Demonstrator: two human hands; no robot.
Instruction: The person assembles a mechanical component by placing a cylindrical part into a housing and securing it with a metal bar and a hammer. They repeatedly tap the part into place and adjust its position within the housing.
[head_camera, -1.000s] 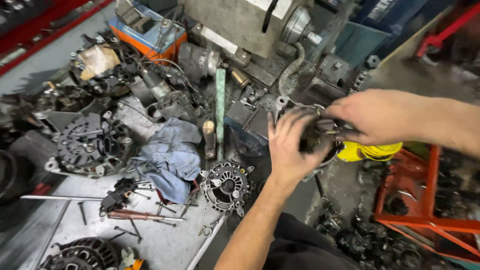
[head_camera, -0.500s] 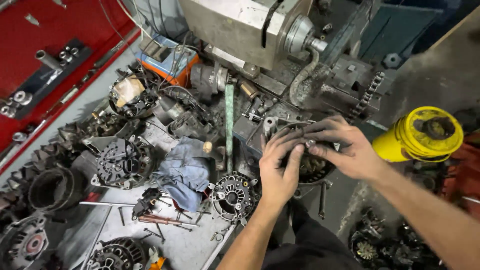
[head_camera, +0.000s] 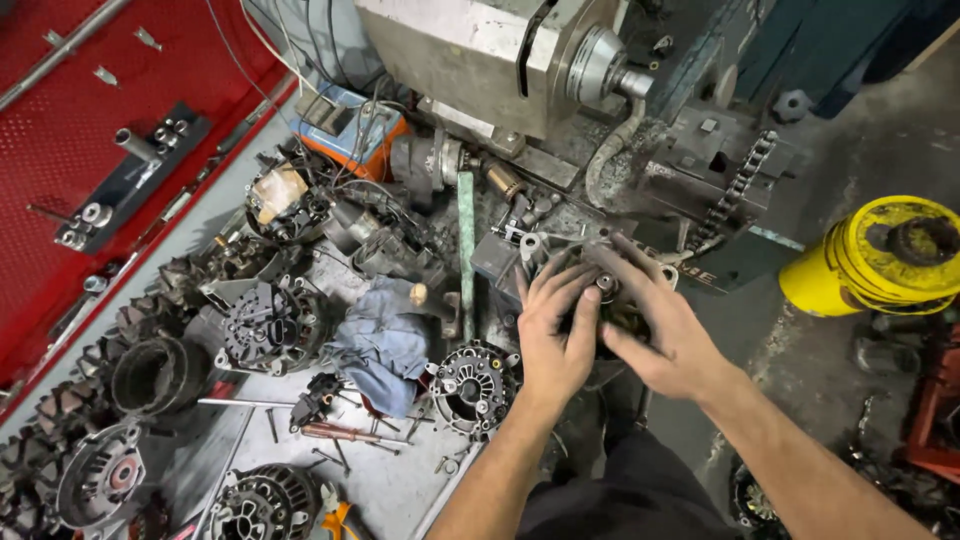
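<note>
- Your left hand (head_camera: 553, 335) lies flat over the near side of the alternator housing (head_camera: 600, 262), fingers spread and pressed against the metal rather than curled round it.
- Your right hand (head_camera: 655, 325) comes in from the right and covers the same part, thumb and fingers wrapped about its body; together your two hands clamp the housing between them.
- The housing sits at the right edge of the cluttered workbench (head_camera: 400, 490), just in front of the grey machine (head_camera: 480, 60) and beside the upright green bar (head_camera: 466, 250). A short shaft stub (head_camera: 605, 284) pokes up between your fingers.
- How much of its weight rests on the bench is hard to tell, since your hands hide its underside.
- Judging by its cast metal look, expect it to be heavy, stiff and rather greasy, so it could slip. Take hold by the outer rim and the mounting ears, not by the shaft or any thin wiring.
- Just left of your left wrist lies another alternator end piece (head_camera: 473, 388), and beside that a crumpled blue rag (head_camera: 385, 340).
- Further left stand more dismantled alternators (head_camera: 265, 325) and a black ring-shaped stator (head_camera: 158, 375).
- A yellow drum (head_camera: 880, 255) stands well apart on the floor to your right.
</note>
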